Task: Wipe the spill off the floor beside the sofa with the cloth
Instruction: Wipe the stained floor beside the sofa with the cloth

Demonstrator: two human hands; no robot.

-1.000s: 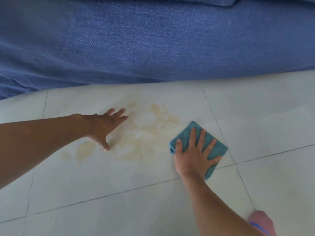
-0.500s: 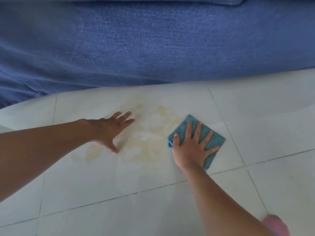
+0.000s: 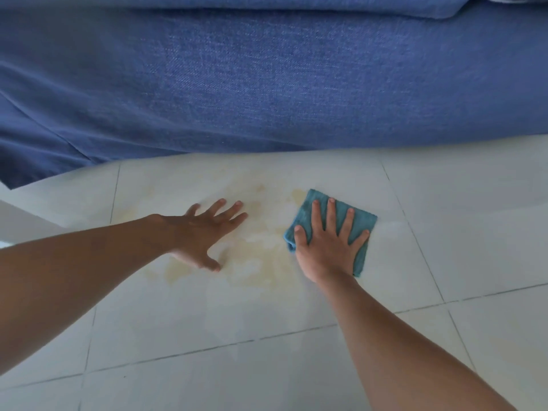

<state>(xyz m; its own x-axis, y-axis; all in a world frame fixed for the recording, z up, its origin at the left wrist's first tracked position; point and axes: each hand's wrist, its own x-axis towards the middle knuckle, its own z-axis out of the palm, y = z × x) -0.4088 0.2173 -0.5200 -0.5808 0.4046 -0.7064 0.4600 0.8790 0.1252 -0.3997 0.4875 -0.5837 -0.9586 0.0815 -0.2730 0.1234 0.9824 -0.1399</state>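
A pale yellowish spill (image 3: pixel 258 262) spreads over the white floor tile just in front of the blue sofa (image 3: pixel 267 84). A folded teal cloth (image 3: pixel 363 223) lies flat at the spill's right edge. My right hand (image 3: pixel 329 247) presses down on the cloth with fingers spread, covering most of it. My left hand (image 3: pixel 204 232) rests flat on the tile at the spill's left side, fingers apart, holding nothing. A smaller patch of the spill (image 3: pixel 173 269) shows below the left wrist.
The white tiled floor (image 3: pixel 474 247) with dark grout lines stretches to the right and toward me. The sofa's fabric front fills the upper half of the view and meets the floor just beyond the spill.
My right hand has slid the cloth away from me, toward the sofa, along the spill's right edge. My left hand stays planted on the tile. The view has shifted slightly.
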